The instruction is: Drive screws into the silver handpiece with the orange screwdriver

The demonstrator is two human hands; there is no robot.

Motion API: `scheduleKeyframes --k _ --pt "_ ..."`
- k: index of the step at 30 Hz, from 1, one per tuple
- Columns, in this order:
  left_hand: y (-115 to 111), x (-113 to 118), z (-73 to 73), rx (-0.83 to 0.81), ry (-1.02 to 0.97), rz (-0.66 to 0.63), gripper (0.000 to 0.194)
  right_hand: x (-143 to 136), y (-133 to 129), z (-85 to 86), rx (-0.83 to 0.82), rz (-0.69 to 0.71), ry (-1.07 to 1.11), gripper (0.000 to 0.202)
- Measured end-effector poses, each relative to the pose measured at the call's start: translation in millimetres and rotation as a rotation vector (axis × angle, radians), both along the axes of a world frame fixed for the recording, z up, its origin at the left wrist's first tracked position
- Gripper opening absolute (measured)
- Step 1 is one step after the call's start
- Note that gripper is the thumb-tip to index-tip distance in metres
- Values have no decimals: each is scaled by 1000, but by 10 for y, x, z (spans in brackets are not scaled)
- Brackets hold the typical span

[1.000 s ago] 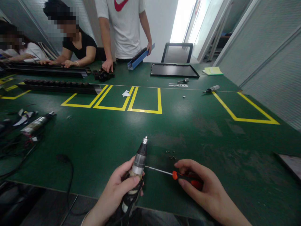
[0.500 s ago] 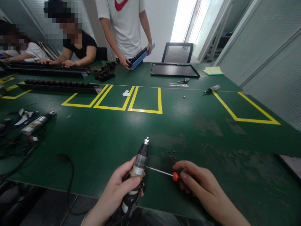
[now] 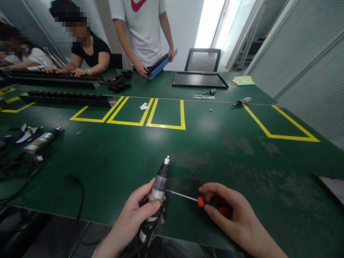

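My left hand (image 3: 139,208) is wrapped round a silver and black electric screwdriver (image 3: 160,182), its metal nose pointing up and away. From the right, my right hand (image 3: 228,211) holds a hand screwdriver (image 3: 200,201) with a red and black handle between thumb and fingers. The thin shaft of that screwdriver reaches left, and its tip meets the side of the electric screwdriver's body. Several tiny screws (image 3: 197,179) lie on the green table (image 3: 120,157) just beyond my right hand.
Another electric screwdriver (image 3: 43,141) lies at the left among cables (image 3: 16,168). Yellow tape outlines (image 3: 166,126) mark the table. Across it, a standing person (image 3: 142,32) holds a blue strip (image 3: 161,67), near a black tray (image 3: 200,80). Two people sit at the far left.
The fingers of my right hand have opened wider around the screwdriver handle, showing more of its red and black grip. The electric screwdriver has barely moved.
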State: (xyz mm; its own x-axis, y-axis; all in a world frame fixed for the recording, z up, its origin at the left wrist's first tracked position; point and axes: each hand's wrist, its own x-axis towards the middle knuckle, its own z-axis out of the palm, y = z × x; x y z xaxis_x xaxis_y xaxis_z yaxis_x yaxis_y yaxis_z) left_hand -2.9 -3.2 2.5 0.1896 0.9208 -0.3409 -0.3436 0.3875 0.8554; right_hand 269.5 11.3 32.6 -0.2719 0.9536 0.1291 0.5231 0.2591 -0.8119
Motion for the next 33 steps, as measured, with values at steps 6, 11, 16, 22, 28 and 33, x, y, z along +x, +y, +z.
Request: scheduleKeyframes --k 6,11,16,22,28,33 --pt "2 6 -26 3 -8 4 52 -4 -3 -19 11 3 -42 29" --pt "0 -3 -9 2 -12 4 51 -7 -1 7 -24 21 -47 27" --pt "2 -6 -32 8 -13 0 53 -6 4 -9 -198 33 32 31" --pt "-8 -11 -68 -9 -9 18 58 -18 12 5 -153 4 28 22" --pt "-6 -7 -17 -6 3 0 52 -17 -7 36 -37 -66 34 23" --pt "-2 13 47 0 13 -7 50 -7 -12 22 -19 -42 -1 29"
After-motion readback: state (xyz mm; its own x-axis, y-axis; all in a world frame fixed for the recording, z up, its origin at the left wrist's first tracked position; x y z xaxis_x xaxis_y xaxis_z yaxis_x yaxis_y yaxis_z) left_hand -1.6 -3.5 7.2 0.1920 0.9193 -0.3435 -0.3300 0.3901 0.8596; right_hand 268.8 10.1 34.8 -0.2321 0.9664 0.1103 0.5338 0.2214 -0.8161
